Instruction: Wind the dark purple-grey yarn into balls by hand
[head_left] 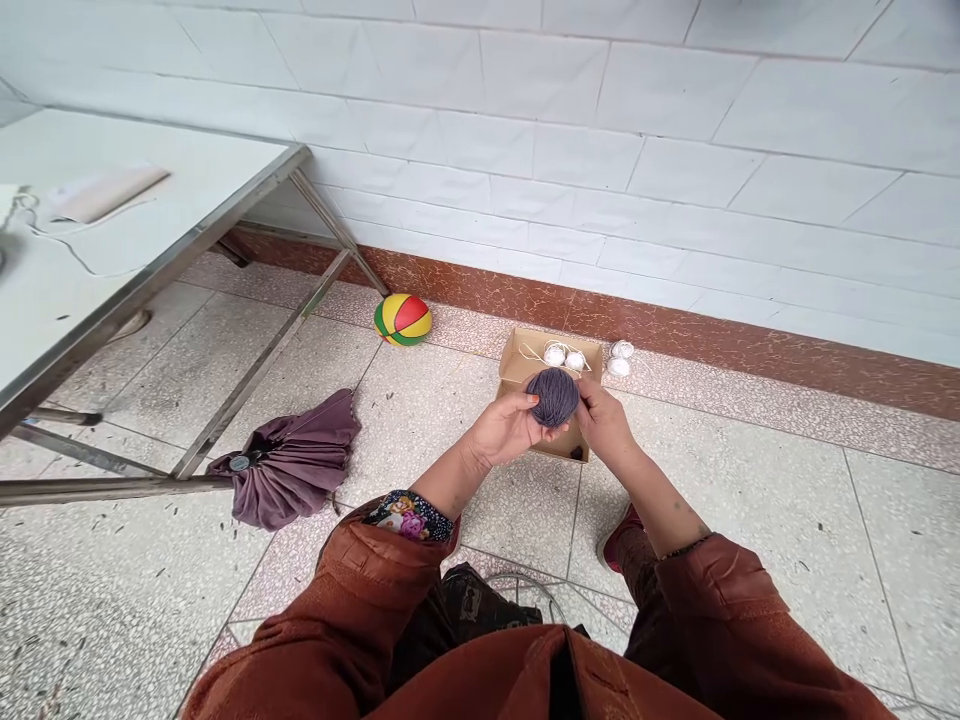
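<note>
A seated person's left hand (504, 430) is gripping a ball of dark purple-grey yarn (553, 397), thumb pressing on its left side and fingers curling beneath, while the right hand (606, 422) is bringing its fingertips against the right edge; whether those fingers are pinching a strand or only steadying the ball, one cannot tell. The two hands are almost meeting, with the yarn sitting between them. The left is taking the greater share of contact, its palm lying left and near of the ball. Nearly round, the ball is showing no clear long axis, though its strands are running roughly near to far. It is hovering over an open cardboard box (555, 446) on the floor. Beyond it, two white balls (554, 355) are resting in the box's far part, and two white rolls (619, 367) are lying just right of it.
</note>
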